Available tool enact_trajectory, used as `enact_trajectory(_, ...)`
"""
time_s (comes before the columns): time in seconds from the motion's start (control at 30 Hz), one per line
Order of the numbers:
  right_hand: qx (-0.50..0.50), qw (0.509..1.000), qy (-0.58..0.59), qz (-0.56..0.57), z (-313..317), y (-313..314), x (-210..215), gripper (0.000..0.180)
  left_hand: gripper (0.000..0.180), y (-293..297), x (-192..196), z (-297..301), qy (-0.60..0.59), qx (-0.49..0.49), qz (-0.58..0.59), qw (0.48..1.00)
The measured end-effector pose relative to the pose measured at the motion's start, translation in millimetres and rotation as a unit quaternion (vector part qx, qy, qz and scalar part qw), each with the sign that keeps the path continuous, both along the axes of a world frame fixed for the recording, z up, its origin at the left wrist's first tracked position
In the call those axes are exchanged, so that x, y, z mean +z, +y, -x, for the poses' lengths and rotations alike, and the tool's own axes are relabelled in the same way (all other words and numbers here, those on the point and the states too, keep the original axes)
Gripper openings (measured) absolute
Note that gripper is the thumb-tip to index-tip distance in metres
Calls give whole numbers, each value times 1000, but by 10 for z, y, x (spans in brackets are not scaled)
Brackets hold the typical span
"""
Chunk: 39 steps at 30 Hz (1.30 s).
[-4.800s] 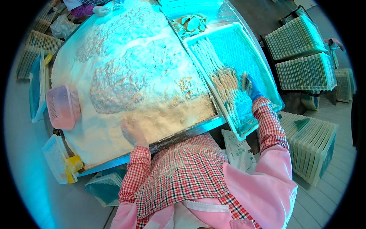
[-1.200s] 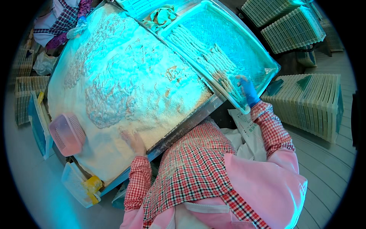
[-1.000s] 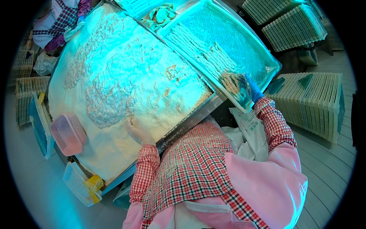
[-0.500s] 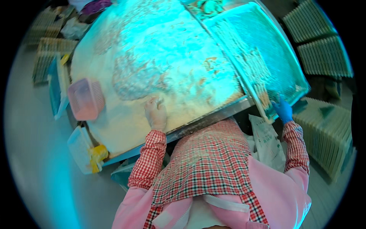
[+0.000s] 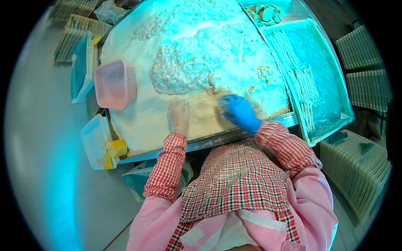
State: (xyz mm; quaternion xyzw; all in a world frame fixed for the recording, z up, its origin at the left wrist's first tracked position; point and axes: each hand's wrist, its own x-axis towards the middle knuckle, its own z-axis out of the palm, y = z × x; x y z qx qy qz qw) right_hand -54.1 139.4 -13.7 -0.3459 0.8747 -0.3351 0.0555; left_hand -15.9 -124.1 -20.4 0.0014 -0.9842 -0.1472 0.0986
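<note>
The lumpy wet mass point(image 5: 173, 75) lies on the table point(image 5: 209, 143), beyond both hands and farther from the near edge. Pale powder point(image 5: 146, 121) covers the surface between the mass and the near edge; both hands are positioned over this strip.

Quantities: one pink basket point(image 5: 114, 85) at the left edge; one shallow tray point(image 5: 331, 92) along the right edge; one crumpled cloth point(image 5: 266, 14) past the tray's far end. The tray carries several pale strips point(image 5: 307, 83) along its left side, packed too closely to count.

Left hand point(image 5: 179, 116): pale glove, back upward, fingers directed at the far edge, forearm entering across the near edge. Finger spread is blurred; grip cannot be determined. Right hand point(image 5: 239, 112): blue glove, forearm angled inward from the near right corner, fingers bent and directed left. Fingertips are blurred; whether anything is held cannot be determined.
</note>
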Motion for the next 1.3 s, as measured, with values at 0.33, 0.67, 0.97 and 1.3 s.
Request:
enact_trajectory(0.33,-11,986,-123,-110,198,-403,-337,31,20,104,107,240,-177,-118,40,976)
enact_trajectory(0.67,-90,989,67,-93,506,399,-160,48,30,-51,104,-413,-122,162,-75,976)
enact_trajectory(0.97,-96,984,149,-32,299,434,99,62,39,110,-145,-496,-31,71,-120,990)
enact_trajectory(1.3,-162,967,63,-188,568,778,103,61,44,520,-85,-269,-144,38,0,989)
